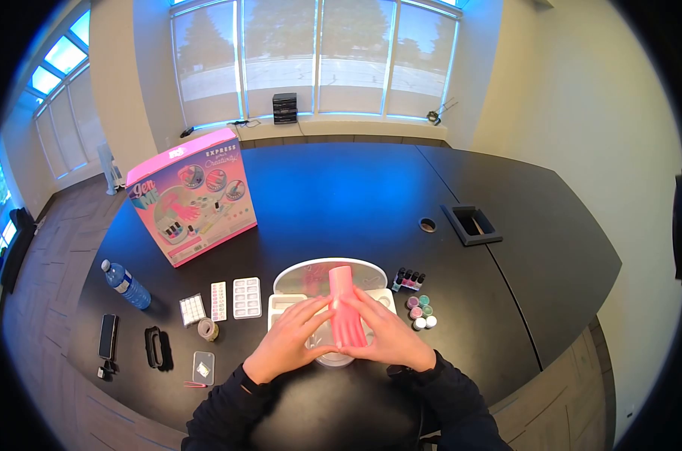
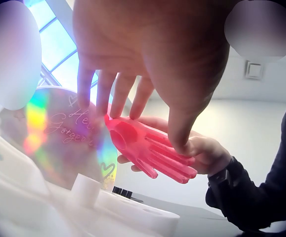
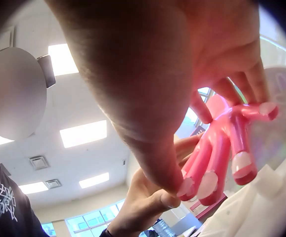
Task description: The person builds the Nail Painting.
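Mirror (image 1: 303, 279) blocks way beyond pink model hand (image 1: 341, 282) — polish bottles (image 1: 409, 280) at right; passage between bottles and table cutout (image 1: 482, 241).

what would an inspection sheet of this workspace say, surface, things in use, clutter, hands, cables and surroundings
Surface: dark table, with a seam and a cut-out toward the right.
Things in use: pink model hand, above a white stand with a mirror; small bottles and jars to the right.
Clutter: printed box, water bottle, black strap, white tray, all left of the stand.
Hands: left hand and right hand both hold the model hand.
Cables: dark cord on the windowsill.
Surroundings: windows beyond the table.
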A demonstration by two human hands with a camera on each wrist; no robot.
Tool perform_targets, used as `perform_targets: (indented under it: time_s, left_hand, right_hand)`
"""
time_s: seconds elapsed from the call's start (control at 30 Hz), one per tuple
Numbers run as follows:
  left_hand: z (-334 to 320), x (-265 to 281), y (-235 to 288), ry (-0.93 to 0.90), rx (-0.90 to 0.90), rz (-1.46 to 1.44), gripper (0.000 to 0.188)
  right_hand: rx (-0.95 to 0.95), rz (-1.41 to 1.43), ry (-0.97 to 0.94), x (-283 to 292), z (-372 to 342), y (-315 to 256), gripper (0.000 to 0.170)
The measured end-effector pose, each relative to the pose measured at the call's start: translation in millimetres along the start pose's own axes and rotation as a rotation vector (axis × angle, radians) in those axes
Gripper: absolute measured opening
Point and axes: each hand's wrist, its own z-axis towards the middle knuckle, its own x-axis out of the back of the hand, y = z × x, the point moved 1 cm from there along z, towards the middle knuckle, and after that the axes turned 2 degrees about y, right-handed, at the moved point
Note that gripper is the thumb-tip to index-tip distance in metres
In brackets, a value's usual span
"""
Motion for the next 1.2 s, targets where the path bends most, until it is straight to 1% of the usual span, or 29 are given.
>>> perform_targets:
  time_s: [0.17, 0.23, 0.27, 0.33, 0.43, 0.57, 0.63, 0.77, 0.83, 1.07, 1.2]
  left_hand:
    - [-4, 4, -6, -0.015, -0.005, 0.034, 0.078]
    - [-5, 5, -8, -0.046, -0.008, 0.038, 0.078]
    - [-5, 7, -9, -0.045, -0.007, 0.039, 0.078]
    - [-5, 9, -10, -0.076, 0.003, 0.038, 0.078]
    - [-5, 10, -12, -0.096, 0.001, 0.039, 0.078]
    - [-7, 9, -16, -0.15, 0.013, 0.042, 0.078]
    - [-7, 9, -17, -0.177, 0.015, 0.044, 0.078]
    - [-8, 6, -20, -0.191, 0.018, 0.052, 0.078]
    - [-8, 6, -20, -0.185, 0.033, 0.053, 0.074]
    - [-8, 6, -21, -0.213, 0.043, 0.059, 0.073]
    - [-8, 5, -23, -0.222, 0.048, 0.057, 0.072]
  right_hand:
    - [0.022, 0.022, -0.05, 0, -2, 8, 0.094]
    - [-0.034, 0.036, -0.081, -4, -2, 17, 0.09]
    - [-0.032, 0.036, -0.082, -3, -2, 18, 0.09]
    - [-0.095, 0.029, -0.123, -3, -1, 18, 0.083]
    - [-0.117, 0.049, -0.144, -8, 0, 24, 0.078]
    - [-0.085, 0.053, -0.132, -14, 0, 30, 0.077]
    - [-0.124, 0.047, -0.154, -13, 1, 29, 0.074]
    - [-0.139, 0.043, -0.153, -16, 2, 30, 0.071]
    - [-0.143, 0.041, -0.154, -18, 1, 31, 0.069]
    - [-0.154, 0.022, -0.166, -19, 2, 31, 0.069]
    - [-0.143, 0.014, -0.136, -22, 2, 33, 0.066]
